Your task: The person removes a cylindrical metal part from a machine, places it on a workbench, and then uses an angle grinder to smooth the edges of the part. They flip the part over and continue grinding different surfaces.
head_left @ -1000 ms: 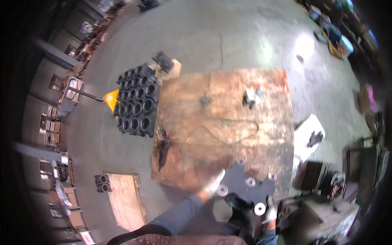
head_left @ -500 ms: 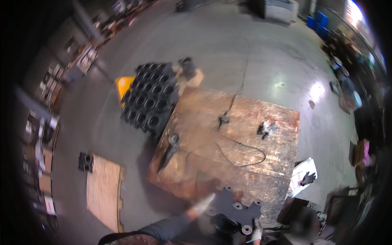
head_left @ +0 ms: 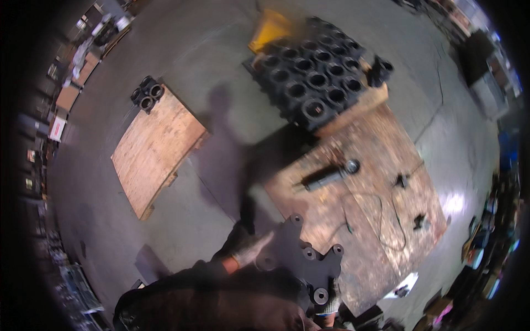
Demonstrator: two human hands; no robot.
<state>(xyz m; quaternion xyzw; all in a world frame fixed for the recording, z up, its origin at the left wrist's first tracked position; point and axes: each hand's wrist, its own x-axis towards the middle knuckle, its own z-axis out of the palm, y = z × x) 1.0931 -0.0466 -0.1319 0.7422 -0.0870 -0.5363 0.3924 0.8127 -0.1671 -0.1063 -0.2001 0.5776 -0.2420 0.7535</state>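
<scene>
A flat black metal bracket (head_left: pixel 295 245) with several round bosses is held in front of my body, by the near edge of the wooden worktable (head_left: pixel 367 220). My left hand (head_left: pixel 249 251), in a pale glove, grips its left side. At its lower right, my gloved right hand (head_left: pixel 331 303) closes round the edge near a boss; most of those fingers are hidden under the plate. On the worktable lies a dark long-bodied tool (head_left: pixel 331 175) with a round head, beyond the bracket.
Black ring-shaped castings (head_left: pixel 317 80) are stacked beyond the table, beside a yellow object (head_left: pixel 270 30). To the left, a low wooden pallet (head_left: pixel 157 151) bears another black casting (head_left: pixel 147 94). A thin cable (head_left: pixel 381 237) loops over the table near a small dark item (head_left: pixel 419 222).
My view has swung left, so the table and stack now appear farther right. The bracket, still in both hands, has come away from over the table toward its left near edge.
</scene>
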